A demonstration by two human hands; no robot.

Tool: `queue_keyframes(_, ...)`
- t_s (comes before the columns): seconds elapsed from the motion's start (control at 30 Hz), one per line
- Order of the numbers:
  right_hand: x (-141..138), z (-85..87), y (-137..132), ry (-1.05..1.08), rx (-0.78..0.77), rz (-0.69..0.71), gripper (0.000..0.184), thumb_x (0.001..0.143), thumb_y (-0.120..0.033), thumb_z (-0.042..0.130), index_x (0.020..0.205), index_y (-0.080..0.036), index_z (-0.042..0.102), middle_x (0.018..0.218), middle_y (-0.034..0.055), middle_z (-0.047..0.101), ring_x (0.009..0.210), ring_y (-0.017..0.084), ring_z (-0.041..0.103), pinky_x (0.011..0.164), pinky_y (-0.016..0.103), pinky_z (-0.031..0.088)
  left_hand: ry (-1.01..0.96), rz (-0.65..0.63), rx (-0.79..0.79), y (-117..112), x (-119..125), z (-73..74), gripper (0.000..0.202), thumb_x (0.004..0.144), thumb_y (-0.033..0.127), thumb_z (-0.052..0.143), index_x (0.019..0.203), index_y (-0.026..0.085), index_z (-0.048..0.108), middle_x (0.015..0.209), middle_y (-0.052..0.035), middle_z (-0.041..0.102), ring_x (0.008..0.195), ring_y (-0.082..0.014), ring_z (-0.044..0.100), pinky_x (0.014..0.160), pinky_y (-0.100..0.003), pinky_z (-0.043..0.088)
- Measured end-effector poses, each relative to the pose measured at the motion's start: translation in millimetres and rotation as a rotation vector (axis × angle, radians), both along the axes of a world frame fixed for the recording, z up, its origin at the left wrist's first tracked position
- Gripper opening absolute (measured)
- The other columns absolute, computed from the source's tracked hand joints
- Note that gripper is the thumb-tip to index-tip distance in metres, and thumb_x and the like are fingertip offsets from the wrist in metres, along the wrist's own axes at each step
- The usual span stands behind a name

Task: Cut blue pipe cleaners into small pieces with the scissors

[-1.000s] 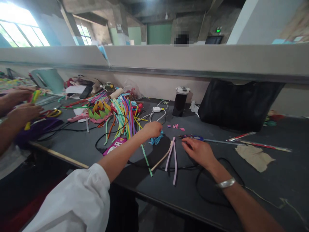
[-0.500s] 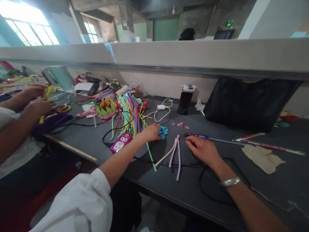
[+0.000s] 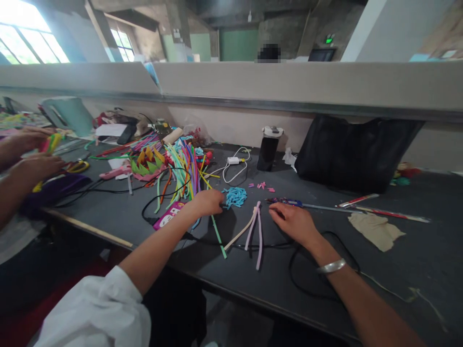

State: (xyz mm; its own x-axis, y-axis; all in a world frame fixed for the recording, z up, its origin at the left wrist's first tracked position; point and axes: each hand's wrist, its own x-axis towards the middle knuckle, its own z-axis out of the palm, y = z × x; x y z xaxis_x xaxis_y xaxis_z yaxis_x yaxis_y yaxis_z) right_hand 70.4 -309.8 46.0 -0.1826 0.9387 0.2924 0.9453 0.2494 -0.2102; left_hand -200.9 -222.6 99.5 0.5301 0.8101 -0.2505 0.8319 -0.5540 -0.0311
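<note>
My left hand [image 3: 211, 202] is at the left edge of a pile of short blue pieces [image 3: 236, 196]. Its fingers are curled together, and whatever they may hold is hidden. Part of a blue strip [image 3: 196, 223] shows beneath the forearm. My right hand [image 3: 292, 220] lies on the table, fingers loosely bent and thumb apart, gripping nothing. Just beyond its fingertips is a slim dark tool with blue-purple handles [image 3: 285, 201]. Between my hands lie fuzzy lilac stems [image 3: 259, 236], joined at the top with a cream stem [image 3: 240, 233]. A green stem [image 3: 217, 236] lies left of them.
A bundle of coloured fuzzy stems [image 3: 184, 164] lies beyond my left arm, near a purple power socket [image 3: 164, 219] and cables. Further back stand a dark bottle [image 3: 268, 152] and a black bag [image 3: 356, 154]. At left, a co-worker's hands [image 3: 36, 159] hold something yellow.
My left hand has drawn back leftward from the blue pile, uncovering more of it. My right hand stays by the blue-purple tool. The whole view has shifted slightly.
</note>
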Motion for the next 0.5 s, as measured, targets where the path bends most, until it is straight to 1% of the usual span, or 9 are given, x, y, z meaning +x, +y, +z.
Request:
queue_keyframes(0.13,-0.4,-0.1,-0.1,0.001,-0.008,-0.006,0.026,0.093,-0.035,0.044,0.104,-0.028,0.067,0.096,-0.0011,0.073,0.084,0.015,0.068,0.067,0.025,0.046,-0.07,0.037,0.037,1.9,5.0,-13.8,0.015,0.077,0.027,0.057,0.084,0.019,0.068,0.09,-0.0083,0.069,0.085,-0.0219,0.064,0.07,-0.028,0.047)
queue_keyframes(0.2,-0.4,0.4,-0.4,0.004,-0.017,-0.004,0.027,0.093,-0.035,0.044,0.105,-0.027,0.066,0.096,-0.0012,0.073,0.085,0.016,0.068,0.068,0.025,0.046,-0.114,0.061,0.068,5.0,6.6,-16.2,0.015,0.078,0.025,0.055,0.084,0.02,0.068,0.089,-0.0075,0.069,0.085,-0.0207,0.064,0.071,-0.027,0.046)
queue_keyframes(0.27,-0.4,0.9,-0.5,0.003,-0.021,-0.004,0.027,0.093,-0.035,0.044,0.104,-0.027,0.066,0.097,-0.0013,0.073,0.086,0.016,0.068,0.068,0.025,0.046,-0.146,0.076,0.09,6.8,5.8,-13.1,0.016,0.079,0.025,0.053,0.085,0.02,0.067,0.088,-0.0064,0.069,0.083,-0.0195,0.063,0.069,-0.026,0.045)
queue_keyframes(0.43,0.1,0.4,-0.1,-0.018,-0.008,0.007,0.027,0.093,-0.034,0.043,0.104,-0.027,0.066,0.099,-0.0005,0.073,0.087,0.016,0.068,0.068,0.025,0.046,-0.162,0.051,0.115,6.8,-4.0,3.1,0.018,0.079,0.026,0.053,0.088,0.021,0.068,0.089,-0.0042,0.069,0.081,-0.0178,0.062,0.068,-0.024,0.043)
queue_keyframes(0.5,0.4,0.2,-0.1,-0.022,-0.012,-0.001,0.026,0.093,-0.035,0.044,0.104,-0.027,0.066,0.098,-0.0011,0.073,0.087,0.016,0.068,0.068,0.025,0.046,-0.147,0.071,0.14,10.7,-8.7,4.1,0.02,0.08,0.025,0.051,0.092,0.021,0.068,0.091,-0.0045,0.069,0.084,-0.0179,0.062,0.07,-0.024,0.043)
